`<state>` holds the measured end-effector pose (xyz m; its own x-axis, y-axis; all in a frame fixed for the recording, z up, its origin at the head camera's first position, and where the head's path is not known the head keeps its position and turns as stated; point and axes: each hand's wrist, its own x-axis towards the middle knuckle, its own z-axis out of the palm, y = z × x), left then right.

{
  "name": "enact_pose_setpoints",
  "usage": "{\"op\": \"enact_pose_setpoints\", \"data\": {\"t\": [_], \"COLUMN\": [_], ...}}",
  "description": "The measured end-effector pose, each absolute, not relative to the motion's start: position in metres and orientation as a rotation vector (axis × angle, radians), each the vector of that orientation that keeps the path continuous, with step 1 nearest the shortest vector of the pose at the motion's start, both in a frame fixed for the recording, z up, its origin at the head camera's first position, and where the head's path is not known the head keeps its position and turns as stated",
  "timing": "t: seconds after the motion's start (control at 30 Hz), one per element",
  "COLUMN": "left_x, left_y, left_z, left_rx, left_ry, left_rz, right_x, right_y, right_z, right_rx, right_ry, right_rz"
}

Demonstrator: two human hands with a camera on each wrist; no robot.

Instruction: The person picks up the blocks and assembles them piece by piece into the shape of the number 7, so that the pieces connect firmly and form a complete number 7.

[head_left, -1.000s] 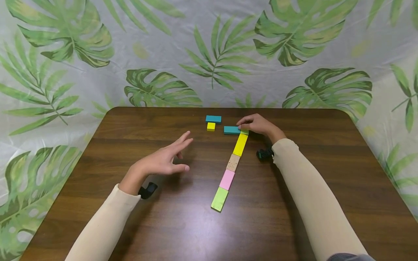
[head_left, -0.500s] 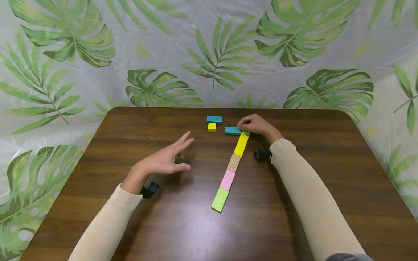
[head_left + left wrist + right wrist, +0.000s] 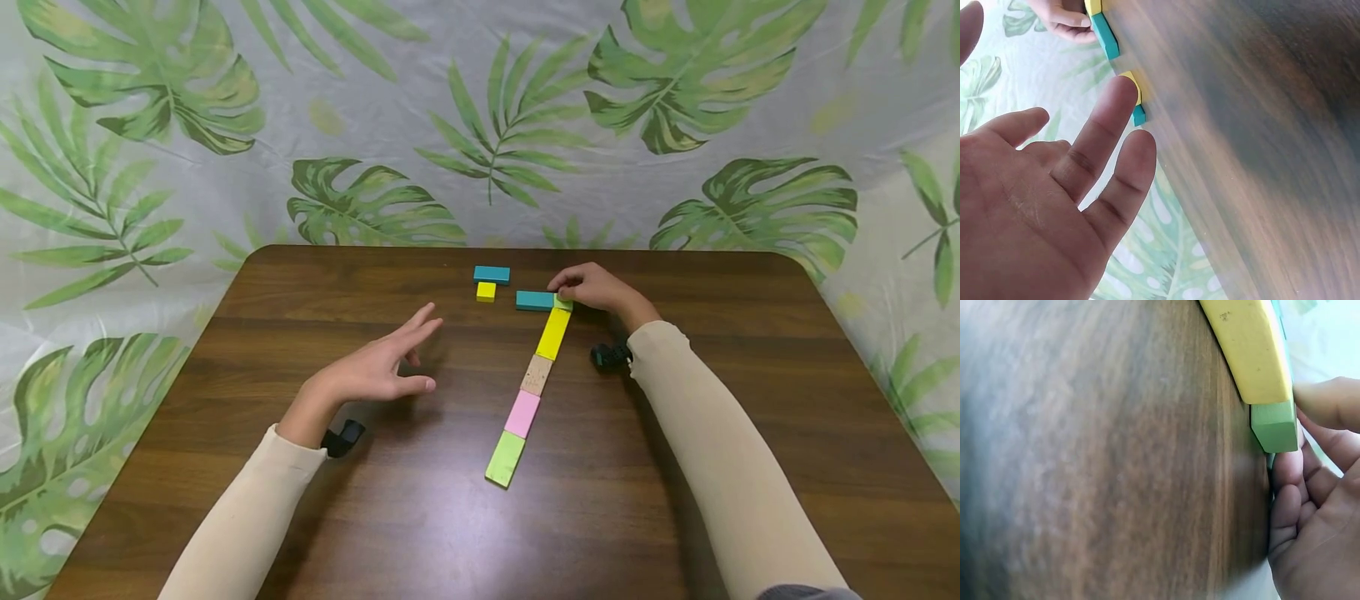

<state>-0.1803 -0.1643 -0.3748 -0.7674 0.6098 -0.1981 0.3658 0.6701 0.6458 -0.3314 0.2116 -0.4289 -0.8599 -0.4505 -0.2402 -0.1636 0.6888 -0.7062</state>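
Observation:
My right hand (image 3: 596, 290) is at the far end of a row of flat coloured blocks. Its thumb and curled fingers pinch a light green block (image 3: 562, 305), which sits against the end of a teal block (image 3: 533, 301). In the right wrist view, the thumb lies at the upper edge of this green block (image 3: 1275, 428), with fingers behind it and a yellow block (image 3: 1250, 350) in front. Toward me the row runs yellow (image 3: 553, 335), bare wood (image 3: 537, 376), pink (image 3: 522, 414) and lime green (image 3: 506, 458). Left of the row my left hand (image 3: 367, 367) hovers, fingers spread, holding nothing.
Near the back edge of the brown wooden table (image 3: 360, 517) lies another teal block (image 3: 491, 274), with a small yellow block (image 3: 486, 292) just in front of it. A leaf-patterned cloth (image 3: 525, 100) hangs behind the table.
The right thumb and fingers have shifted slightly right, off the teal block's end and onto the green block. The left hand and the other blocks have stayed put.

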Motion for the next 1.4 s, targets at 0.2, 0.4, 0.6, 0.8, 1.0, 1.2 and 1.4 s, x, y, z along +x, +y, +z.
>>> {"op": "enact_pose_setpoints", "data": {"t": [0.2,0.4,0.6,0.8,1.0,1.2,1.4], "left_x": [-0.181,-0.182,-0.183,-0.191,-0.216,-0.255,-0.287], "left_y": [-0.165,-0.165,-0.165,-0.16,-0.141,-0.119,-0.097], "left_z": [-0.375,-0.374,-0.375,-0.375,-0.377,-0.389,-0.404], "left_rx": [0.775,0.774,0.759,0.784,0.787,0.607,0.464], "left_ry": [2.487,2.491,2.493,2.513,2.645,2.789,2.829], "left_rz": [0.845,0.841,0.842,0.831,0.834,0.93,1.024], "right_x": [-0.33,-0.332,-0.33,-0.329,-0.33,-0.331,-0.33], "right_y": [0.21,0.208,0.206,0.205,0.207,0.207,0.207], "right_z": [-0.43,-0.433,-0.431,-0.431,-0.432,-0.433,-0.434], "right_rx": [-0.451,-0.409,-0.394,-0.373,-0.354,-0.33,-0.335], "right_ry": [2.502,2.519,2.528,2.534,2.536,2.517,2.489], "right_rz": [-0.995,-0.998,-0.986,-1.01,-1.023,-1.043,-1.061]}}
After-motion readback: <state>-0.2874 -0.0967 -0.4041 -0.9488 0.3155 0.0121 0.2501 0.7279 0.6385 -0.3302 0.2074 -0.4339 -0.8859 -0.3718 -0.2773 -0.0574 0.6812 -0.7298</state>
